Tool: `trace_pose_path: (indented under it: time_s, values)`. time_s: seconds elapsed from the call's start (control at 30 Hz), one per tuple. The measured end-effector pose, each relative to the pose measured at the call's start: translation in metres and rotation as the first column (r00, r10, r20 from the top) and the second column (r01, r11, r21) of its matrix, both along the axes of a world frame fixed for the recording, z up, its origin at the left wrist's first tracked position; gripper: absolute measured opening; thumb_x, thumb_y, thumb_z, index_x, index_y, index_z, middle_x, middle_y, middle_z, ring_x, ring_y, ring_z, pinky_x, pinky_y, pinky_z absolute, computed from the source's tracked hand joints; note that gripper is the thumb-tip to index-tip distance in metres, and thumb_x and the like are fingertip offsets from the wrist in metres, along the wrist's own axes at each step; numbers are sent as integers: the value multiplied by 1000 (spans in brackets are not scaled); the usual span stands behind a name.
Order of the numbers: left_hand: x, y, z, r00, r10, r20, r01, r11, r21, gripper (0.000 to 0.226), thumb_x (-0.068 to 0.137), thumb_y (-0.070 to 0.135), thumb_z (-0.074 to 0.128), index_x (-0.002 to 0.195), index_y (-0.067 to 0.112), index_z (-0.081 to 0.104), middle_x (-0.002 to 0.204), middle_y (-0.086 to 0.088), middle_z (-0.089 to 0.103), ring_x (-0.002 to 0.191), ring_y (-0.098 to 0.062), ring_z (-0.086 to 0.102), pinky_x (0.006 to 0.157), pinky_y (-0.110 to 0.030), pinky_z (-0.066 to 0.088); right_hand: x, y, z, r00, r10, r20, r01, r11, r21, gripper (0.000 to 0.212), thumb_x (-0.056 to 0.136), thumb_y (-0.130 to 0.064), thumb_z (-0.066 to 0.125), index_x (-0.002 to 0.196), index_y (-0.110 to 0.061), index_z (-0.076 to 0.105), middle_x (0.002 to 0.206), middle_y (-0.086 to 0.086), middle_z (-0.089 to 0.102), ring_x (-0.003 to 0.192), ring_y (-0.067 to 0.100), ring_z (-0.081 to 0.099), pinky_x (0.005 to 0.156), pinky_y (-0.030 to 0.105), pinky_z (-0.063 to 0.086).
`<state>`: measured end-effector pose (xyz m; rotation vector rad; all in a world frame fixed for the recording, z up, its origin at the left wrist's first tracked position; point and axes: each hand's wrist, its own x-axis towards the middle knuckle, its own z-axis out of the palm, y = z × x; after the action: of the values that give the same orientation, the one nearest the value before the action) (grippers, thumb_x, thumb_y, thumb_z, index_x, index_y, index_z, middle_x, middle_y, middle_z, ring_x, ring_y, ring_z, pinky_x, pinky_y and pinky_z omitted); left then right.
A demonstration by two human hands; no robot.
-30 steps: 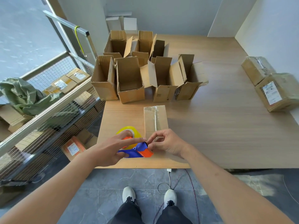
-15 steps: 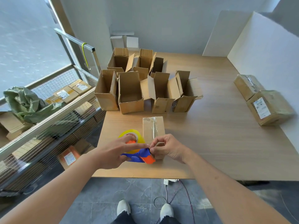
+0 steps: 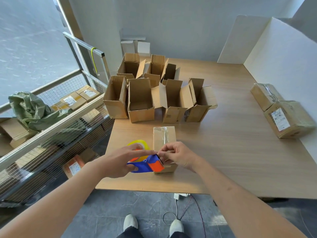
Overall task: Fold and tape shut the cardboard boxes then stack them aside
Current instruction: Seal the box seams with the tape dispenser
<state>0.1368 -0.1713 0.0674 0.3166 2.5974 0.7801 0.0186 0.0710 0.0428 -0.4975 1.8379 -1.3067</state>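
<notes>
Left hand (image 3: 120, 163) gripping tape dispenser (image 3: 146, 164), index extended. Right hand (image 3: 177, 156) pinching tape end at dispenser blade, unchanged over last second. Closed box (image 3: 164, 140) lying at 12 o'clock, touching dispenser; top seam already taped. Open boxes (image 3: 140, 100) waiting beyond.

Taped box (image 3: 164, 137) near-centre on tabletop (image 3: 231, 152); open boxes (image 3: 154, 93) clustered behind; two wrapped parcels (image 3: 281, 110) far right.

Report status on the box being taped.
Left hand grips tape dispenser. Right hand pinches tape at closed box. Nothing in the way.
</notes>
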Motion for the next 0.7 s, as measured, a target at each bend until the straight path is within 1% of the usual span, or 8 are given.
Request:
trace_pose_path:
  time_s: [0.1, 0.23, 0.3, 0.37, 0.5, 0.57, 0.63, 0.7]
  values:
    - [0, 2, 3, 999, -31, 15, 31, 999, -8, 91, 97, 9, 65, 146, 72, 22, 137, 21, 40, 120, -13, 49, 101, -41, 46, -4, -1, 5, 997, 60, 50, -62, 997, 47, 15, 101, -12, 63, 108, 1, 68, 89, 5, 74, 85, 21, 73, 78, 33, 63]
    - [-3, 2, 6, 999, -25, 24, 25, 999, 22, 91, 95, 8, 67, 147, 70, 25, 138, 23, 42, 125, -10, 47, 106, -42, 43, -9, 0, 9, 990, 58, 126, -66, 996, 58, 23, 107, -15, 53, 113, 3, 66, 101, 12, 73, 88, 26, 74, 79, 36, 63]
    - [-4, 2, 7, 999, -20, 35, 19, 1000, 20, 91, 94, 5, 67, 147, 69, 27, 140, 25, 42, 127, -8, 45, 107, -42, 42, -11, 4, 11, 980, 37, 197, -46, 998, 37, 32, 110, -21, 46, 117, 2, 66, 107, 18, 73, 93, 32, 73, 83, 39, 63]
    - [-5, 2, 9, 999, -23, 38, 23, 1000, 17, 91, 94, 5, 67, 147, 68, 28, 142, 25, 42, 128, -7, 45, 107, -42, 42, -12, 7, 12, 975, 58, 215, -64, 998, 19, 35, 108, -30, 52, 121, -1, 67, 112, 20, 73, 98, 33, 73, 86, 40, 62]
    - [-9, 2, 9, 999, -16, 35, 15, 999, 29, 91, 93, 6, 68, 147, 67, 28, 142, 23, 45, 128, -10, 46, 107, -45, 42, -13, 12, 7, 990, 84, 111, -82, 996, -17, 31, 90, -23, 80, 115, -9, 72, 109, 15, 75, 97, 27, 75, 83, 36, 61]
    - [-11, 3, 7, 999, -15, 43, 14, 1000, 28, 91, 93, 8, 69, 146, 69, 27, 142, 22, 46, 128, -11, 46, 107, -46, 42, -12, 11, 0, 999, 37, 15, -36, 999, -15, 22, 88, -16, 82, 106, -7, 76, 99, 14, 77, 88, 22, 75, 80, 36, 63]
    - [-12, 5, 4, 999, 1, 51, -3, 999, 36, 89, 95, 13, 69, 146, 71, 24, 140, 20, 47, 127, -13, 47, 106, -46, 43, -11, 8, -8, 997, -42, -62, 40, 999, -22, 11, 88, -11, 80, 98, -6, 78, 90, 13, 78, 80, 20, 74, 80, 41, 64]
    - [-14, 7, 1, 997, 31, 68, -34, 998, 46, 84, 98, 20, 66, 146, 72, 22, 138, 18, 47, 124, -12, 47, 106, -43, 42, -10, 7, -18, 985, -131, -110, 128, 991, -40, 5, 87, -8, 80, 92, -6, 79, 86, 15, 77, 77, 24, 74, 82, 48, 63]
